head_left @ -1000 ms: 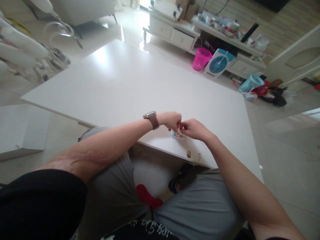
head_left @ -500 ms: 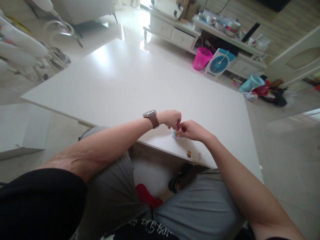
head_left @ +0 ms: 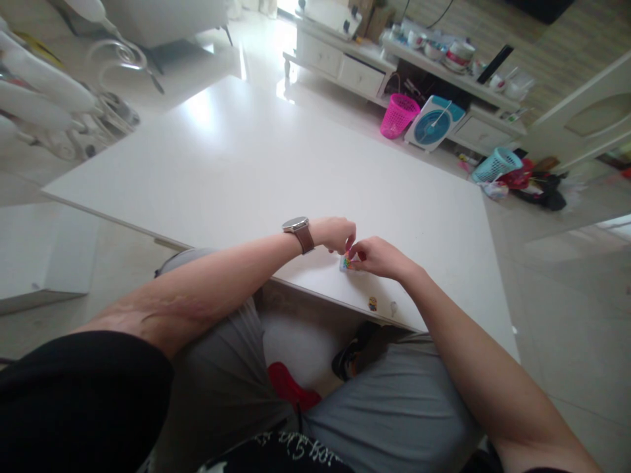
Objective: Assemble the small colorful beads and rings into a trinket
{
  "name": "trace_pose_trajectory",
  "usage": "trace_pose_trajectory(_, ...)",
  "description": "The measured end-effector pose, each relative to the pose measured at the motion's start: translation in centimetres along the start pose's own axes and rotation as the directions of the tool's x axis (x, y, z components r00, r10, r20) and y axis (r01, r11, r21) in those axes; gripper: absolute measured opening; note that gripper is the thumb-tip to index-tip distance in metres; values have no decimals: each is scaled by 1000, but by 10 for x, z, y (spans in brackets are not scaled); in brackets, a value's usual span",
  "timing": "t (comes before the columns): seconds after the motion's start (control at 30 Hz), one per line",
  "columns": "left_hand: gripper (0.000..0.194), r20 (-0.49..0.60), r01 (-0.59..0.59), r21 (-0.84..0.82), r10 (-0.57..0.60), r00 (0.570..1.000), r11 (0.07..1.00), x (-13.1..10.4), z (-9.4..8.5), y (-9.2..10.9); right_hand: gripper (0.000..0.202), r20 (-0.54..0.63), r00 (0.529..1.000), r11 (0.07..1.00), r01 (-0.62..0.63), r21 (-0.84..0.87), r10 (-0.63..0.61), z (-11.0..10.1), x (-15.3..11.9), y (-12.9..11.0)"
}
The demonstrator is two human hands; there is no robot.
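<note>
Near the front edge of the white table (head_left: 315, 164), a small multicoloured item (head_left: 344, 263) with a pale, clear-looking border lies under my fingers; its exact kind is too small to make out. My right hand (head_left: 379, 256) grips it from the right between thumb and fingers. From the far left side, my left hand (head_left: 338, 231) reaches over with bent fingers pressed together at its upper edge, and whatever they pinch is hidden. Closer to the edge lies a tiny yellow and blue figure (head_left: 373, 303). Beside that is a small pale, see-through piece (head_left: 394, 307).
Across the floor, a pink basket (head_left: 398, 116) and a blue and white box fan (head_left: 434, 125) stand before a white cabinet (head_left: 320, 56) with dishes on top. A light blue basket (head_left: 497, 164) is at the right. My legs are under the table edge.
My left fingertips have shifted very slightly at the multicoloured item, and more of its colours show between the fingers. My right hand stays almost where it was.
</note>
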State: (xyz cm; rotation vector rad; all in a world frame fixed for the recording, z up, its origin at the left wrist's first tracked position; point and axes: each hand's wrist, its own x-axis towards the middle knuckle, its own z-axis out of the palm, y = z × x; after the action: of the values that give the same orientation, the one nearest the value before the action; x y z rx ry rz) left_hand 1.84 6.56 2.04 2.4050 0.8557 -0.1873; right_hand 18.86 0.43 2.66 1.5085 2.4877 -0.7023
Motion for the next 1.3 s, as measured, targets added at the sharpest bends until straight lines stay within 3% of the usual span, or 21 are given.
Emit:
trace_pose_trajectory(0.53, 26, -4, -4, 21, 5, 1000, 1000, 0, -1, 2, 20, -5, 1000, 994, 14, -105, -15, -2, 1, -3)
trace_pose_trajectory(1.03, 27, 3, 16, 5, -16, 1000, 1000, -2, -1, 2, 18, 12, 999, 997, 33, -66, -32, 0, 0, -2)
trace_pose_trajectory(1.17, 26, -3, 23, 6, -23, 1000, 1000, -4, -3, 5, 16, -101, 995, 999, 5, -50, -10, -5, -3, 0)
trace_pose_trajectory(1.3, 22, -12, 20, -3, -20, 1000, 1000, -5, -8, 3, 16, -199, 974, 993, -113, -27, 106, -15, -10, 16)
